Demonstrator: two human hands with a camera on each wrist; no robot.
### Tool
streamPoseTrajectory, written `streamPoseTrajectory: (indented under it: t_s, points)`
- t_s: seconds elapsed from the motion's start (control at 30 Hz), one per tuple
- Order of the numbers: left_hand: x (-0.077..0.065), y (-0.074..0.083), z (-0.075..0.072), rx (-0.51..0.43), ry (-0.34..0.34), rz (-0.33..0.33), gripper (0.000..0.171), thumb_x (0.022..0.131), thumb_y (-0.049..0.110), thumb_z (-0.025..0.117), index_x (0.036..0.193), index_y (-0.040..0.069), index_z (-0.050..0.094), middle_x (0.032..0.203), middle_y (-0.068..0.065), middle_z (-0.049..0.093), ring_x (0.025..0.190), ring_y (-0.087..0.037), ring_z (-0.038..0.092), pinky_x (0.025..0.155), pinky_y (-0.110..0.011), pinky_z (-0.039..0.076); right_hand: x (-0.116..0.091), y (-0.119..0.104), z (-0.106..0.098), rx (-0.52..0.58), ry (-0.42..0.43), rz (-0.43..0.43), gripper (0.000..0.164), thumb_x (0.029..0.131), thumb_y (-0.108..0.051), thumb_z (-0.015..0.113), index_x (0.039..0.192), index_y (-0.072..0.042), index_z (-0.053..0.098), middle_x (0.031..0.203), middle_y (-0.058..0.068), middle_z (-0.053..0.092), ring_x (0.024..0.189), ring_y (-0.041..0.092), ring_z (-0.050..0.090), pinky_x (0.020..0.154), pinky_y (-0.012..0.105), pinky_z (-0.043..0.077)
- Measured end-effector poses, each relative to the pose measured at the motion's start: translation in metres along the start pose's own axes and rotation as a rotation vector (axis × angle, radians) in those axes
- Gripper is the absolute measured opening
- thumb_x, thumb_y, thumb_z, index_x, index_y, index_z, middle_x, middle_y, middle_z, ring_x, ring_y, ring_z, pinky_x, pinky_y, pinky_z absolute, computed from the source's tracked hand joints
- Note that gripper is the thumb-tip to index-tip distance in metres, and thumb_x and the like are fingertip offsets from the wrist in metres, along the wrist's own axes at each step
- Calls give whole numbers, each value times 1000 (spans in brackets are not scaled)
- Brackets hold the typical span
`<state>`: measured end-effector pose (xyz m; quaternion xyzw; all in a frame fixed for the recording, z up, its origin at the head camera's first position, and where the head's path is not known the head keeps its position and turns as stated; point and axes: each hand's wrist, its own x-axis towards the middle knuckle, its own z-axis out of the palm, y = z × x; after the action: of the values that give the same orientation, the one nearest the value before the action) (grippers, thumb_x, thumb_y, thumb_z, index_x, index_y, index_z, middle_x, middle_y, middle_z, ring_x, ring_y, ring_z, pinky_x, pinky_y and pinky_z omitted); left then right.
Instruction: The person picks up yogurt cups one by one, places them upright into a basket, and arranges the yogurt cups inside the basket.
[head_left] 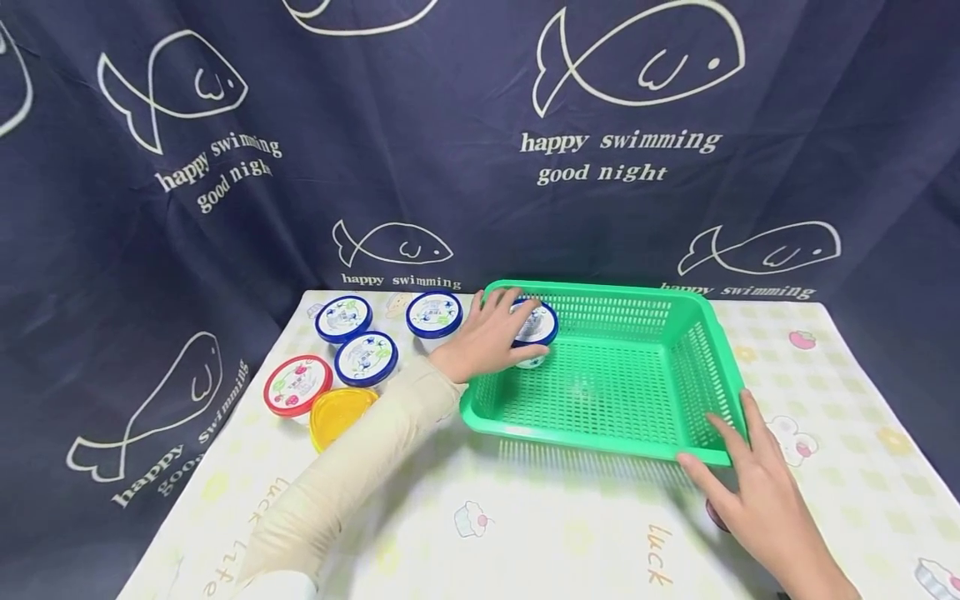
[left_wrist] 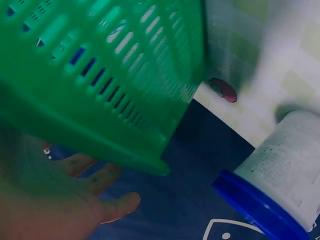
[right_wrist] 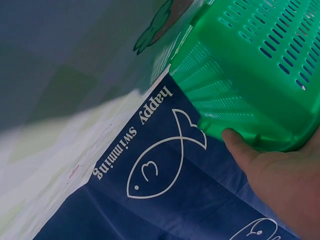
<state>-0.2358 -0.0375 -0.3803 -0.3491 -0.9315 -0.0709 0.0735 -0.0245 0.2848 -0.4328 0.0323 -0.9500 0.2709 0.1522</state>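
Note:
My left hand reaches over the left end of a green plastic basket. Thumb and forefinger grip a blue-lidded white tub inside it, one on each side of the lid. The left wrist view shows several fingers of that hand beyond the basket's rim. At the basket's near right corner my right hand holds the rim, thumb at the front. The right wrist view has this thumb against the green edge; the other fingers are hidden there.
Left of the basket stand several tubs: blue-lidded ones, one red-lidded and one yellow-lidded, partly behind my left sleeve. Another blue-lidded tub stands near the basket. A patterned cloth covers the table; a dark blue curtain hangs behind.

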Motion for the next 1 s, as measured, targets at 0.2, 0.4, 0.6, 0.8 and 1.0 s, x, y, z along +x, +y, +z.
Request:
streamPoseTrajectory:
  t_s: [0.2,0.4,0.6,0.8,1.0]
  points:
    - [-10,3,-10,8,14,-11,74,92,64,56,150,20,42,151,-13,38,139,-33,35,112,-62,22,-1,0,2,22,-2,-7,67,95,-36,68,141,7,46,166,17,-3,146,53,10,102,77,15]
    - [-25,0,-22,15,-12,-53,71,95,62,52,151,20,39,152,-14,35,137,-38,36,112,-61,23,-2,2,4,24,25,-41,65,93,-34,70,137,9,48,165,19,0,149,46,5,106,75,10]
    - [-47,-7,-27,14,-42,-116,71,96,61,53,153,21,36,154,-17,34,139,-39,33,111,-66,22,-1,3,4,21,41,-69,64,92,-32,71,135,9,50,165,21,3,150,42,2,110,72,8]
    - [-66,-10,-31,33,19,-113,70,94,63,53,149,23,40,145,-17,44,131,-41,43,107,-67,26,0,5,1,18,42,-67,64,93,-33,71,136,10,49,165,20,2,150,43,2,111,71,6]
    - [-78,-9,-36,29,37,-122,70,94,64,54,149,24,41,145,-18,44,131,-41,42,107,-68,26,1,5,3,31,27,-65,68,93,-32,70,139,10,46,165,20,0,150,43,1,110,71,4]
